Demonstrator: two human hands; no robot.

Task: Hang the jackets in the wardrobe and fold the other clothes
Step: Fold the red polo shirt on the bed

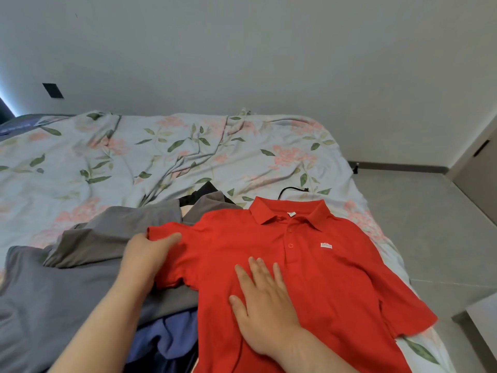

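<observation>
At 9 o'clock in your view a heap of grey clothes (80,278) lies crumpled on the bed (134,157). The frame cuts off its near edge, and you cannot tell how many garments it holds. At the heap's 5 o'clock a blue garment (172,337) pokes out from under the grey, mostly hidden. At its 1 o'clock a scrap of black cloth (208,189) shows, too little to say what it is.

Your left grip (146,254) holds one sleeve of the red polo shirt (322,286): the thumb lies on top of the hem, and the fingers are tucked under the cloth, out of sight. The shirt lies face up on the bed's right half, collar at 12 o'clock. The held sleeve overlaps the grey heap, and the shirt's bottom edge is cut off at 6 o'clock.

Your right grip (263,300) rests flat on the chest at 7 o'clock of the buttons, wide, with fingers straight and spread, holding nothing.

At 3 o'clock of the buttons sits a white logo (326,245), too small to read. Just past the collar a thin black curved thing (293,189) lies on the sheet, partly hidden; hanger or cord, you cannot tell. The other sleeve reaches toward 4 o'clock, at the bed's edge above the grey floor (430,224).
</observation>
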